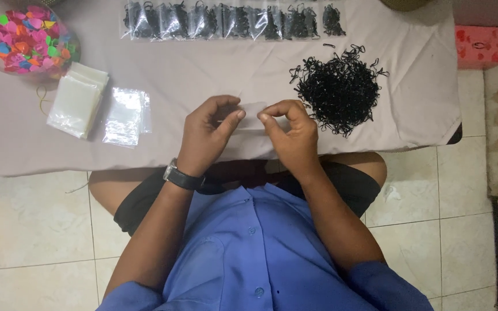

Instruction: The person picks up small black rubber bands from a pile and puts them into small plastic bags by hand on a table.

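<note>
While the head camera looked straight down, the left hand (208,129) and the right hand (292,129) met over the near edge of the counter (203,75), each pinching one side of a small clear plastic bag (253,115) between thumb and fingertips, so both were closed on it and neither was free. The bag hung just above the pale cloth, between the two hands, and looked empty as far as the view allowed. Just to the right of the right hand lay a loose heap of small black elastic bands (338,89), with a few strays at its fringe. Because the film was thin and slippery, I judged that a weak pinch could have let it slide out and drop toward the lap or the tiled floor (36,230), since it was held so near the edge. The right wrist sat close to the heap, so a careless sweep could have scattered bands off the counter. Farther off, a stack of empty clear bags (79,101) and a few more flat ones (125,115) lay to the left, a bowl of coloured pieces (27,37) stood in the far left corner, and a row of filled bags (226,20) lined the far edge, all well apart from the hands.
</note>
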